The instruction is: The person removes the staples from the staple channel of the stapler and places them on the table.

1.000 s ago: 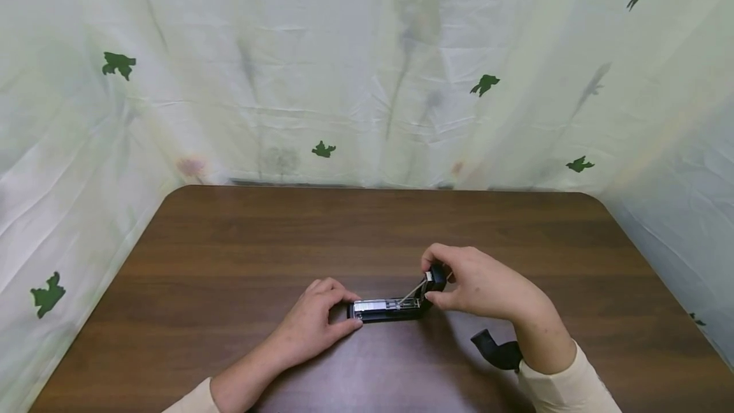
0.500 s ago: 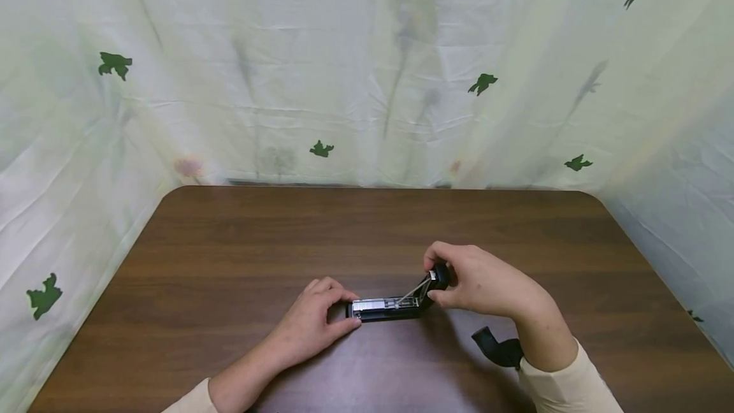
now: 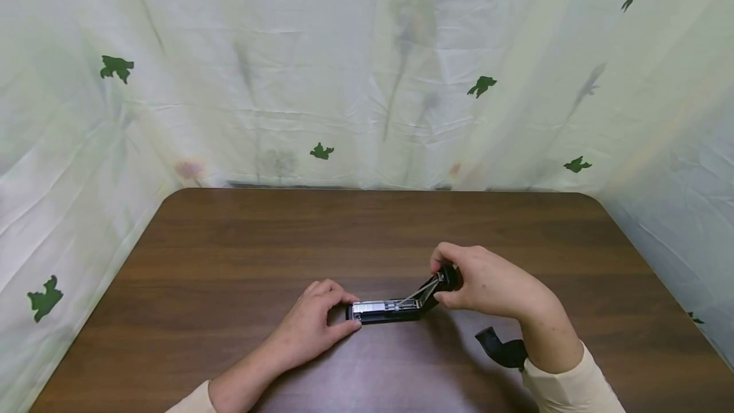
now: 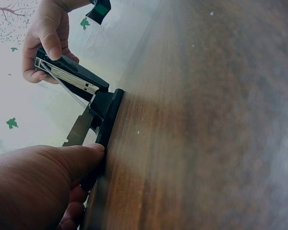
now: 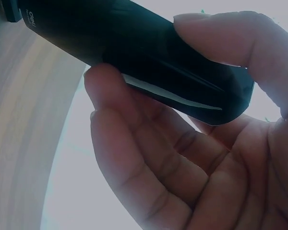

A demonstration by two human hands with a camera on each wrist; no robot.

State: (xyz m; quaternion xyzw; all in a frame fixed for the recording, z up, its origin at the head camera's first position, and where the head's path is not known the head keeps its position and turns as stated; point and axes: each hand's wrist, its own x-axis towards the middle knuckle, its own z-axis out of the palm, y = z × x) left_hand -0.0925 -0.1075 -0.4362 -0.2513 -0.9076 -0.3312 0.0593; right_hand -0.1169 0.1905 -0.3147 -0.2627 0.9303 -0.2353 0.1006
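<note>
A black stapler (image 3: 390, 319) lies on the table with its top arm swung up and its silver staple channel (image 3: 373, 306) exposed. My left hand (image 3: 312, 324) pinches the front end of the base between thumb and fingers. In the left wrist view, that thumb lies along the base (image 4: 110, 120), which is against the table. My right hand (image 3: 496, 285) holds the raised top arm (image 4: 79, 74) near its tip. A thin metal rod (image 3: 417, 290) runs from the channel up to the arm. In the right wrist view, the thumb and fingers grip the arm's smooth black cover (image 5: 139, 48).
The brown wooden table (image 3: 258, 241) has rounded far corners. Pale curtains (image 3: 367, 69) with green bird shapes surround it at the back and sides. A black curved piece (image 3: 504, 352) sits by the right cuff.
My right hand has moved slightly to the right, tipping the stapler's top arm farther back from the base. The left hand and the base stay in place.
</note>
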